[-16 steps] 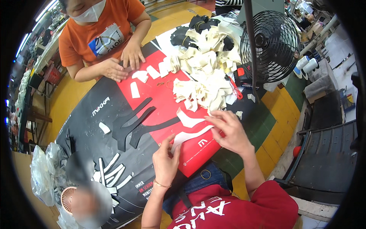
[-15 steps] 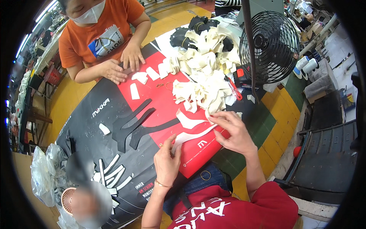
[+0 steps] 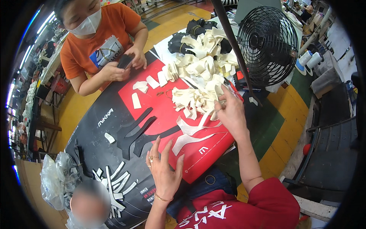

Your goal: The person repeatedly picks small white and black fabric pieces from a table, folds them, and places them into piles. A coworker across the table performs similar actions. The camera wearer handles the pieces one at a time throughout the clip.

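Observation:
My left hand (image 3: 164, 170) hovers over the front edge of the table, open, its fingers spread and nothing in them. Just beyond it lie curved cream fabric pieces (image 3: 187, 142) on the red part of the mat. My right hand (image 3: 233, 113) reaches to the near right side of a heap of cream fabric pieces (image 3: 194, 98), fingers stretched and apart at its edge. Whether the fingertips touch a piece is hard to see. Left of the cream pieces lie black curved pieces (image 3: 139, 131), partly overlapping.
A person (image 3: 110, 45) across the table holds a small dark piece (image 3: 125, 62). A black fan (image 3: 267, 45) stands at the far right, behind a dark pole (image 3: 238, 49). Padded white strips (image 3: 114, 187) and plastic bags (image 3: 57, 179) are at the left. Small cream pieces (image 3: 136, 100) lie mid-table.
Both hands have let go of the long cream piece, which now lies on the mat. My right hand moved up to the heap; my left opened. The other person has picked up a dark piece.

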Motion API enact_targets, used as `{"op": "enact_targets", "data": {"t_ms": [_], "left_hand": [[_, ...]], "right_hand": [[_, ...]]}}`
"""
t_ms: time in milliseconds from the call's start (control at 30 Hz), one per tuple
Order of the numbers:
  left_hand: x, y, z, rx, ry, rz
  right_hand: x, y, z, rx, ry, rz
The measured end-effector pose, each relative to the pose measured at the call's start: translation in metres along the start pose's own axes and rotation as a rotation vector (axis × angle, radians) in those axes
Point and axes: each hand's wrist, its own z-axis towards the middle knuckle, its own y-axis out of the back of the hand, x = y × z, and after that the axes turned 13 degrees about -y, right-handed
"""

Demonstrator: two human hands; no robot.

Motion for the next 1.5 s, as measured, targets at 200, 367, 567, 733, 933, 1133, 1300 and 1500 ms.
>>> {"op": "enact_targets", "data": {"t_ms": [200,367,567,733,933,1133,1300,1500], "left_hand": [[0.0,-0.013,0.008,0.022,0.001,-0.31],[-0.005,-0.018,0.014,-0.005,-0.072,-0.432],[-0.005,-0.022,0.021,0.137,-0.218,-0.457],[-0.017,-0.06,0.02,0.342,-0.372,-0.19],[-0.002,-0.063,0.007,0.325,-0.378,-0.129],[-0.001,-0.053,0.017,0.223,-0.344,-0.174],[-0.012,-0.066,0.053,-0.01,-0.221,-0.158],[-0.022,-0.098,0.098,0.053,-0.073,-0.112]], "right_hand": [[-0.028,0.015,0.004,0.187,-0.186,0.315],[-0.033,0.016,0.003,0.042,-0.167,0.653],[-0.033,0.026,-0.009,0.426,-0.12,1.319],[-0.03,0.021,-0.011,0.495,-0.18,1.208],[-0.031,0.023,0.006,0.122,-0.086,0.875],[-0.029,0.006,0.039,-0.314,0.253,-0.228],[-0.029,0.012,0.008,-0.19,0.297,-0.046],[-0.028,0.026,-0.034,-0.145,0.209,0.11]]}}
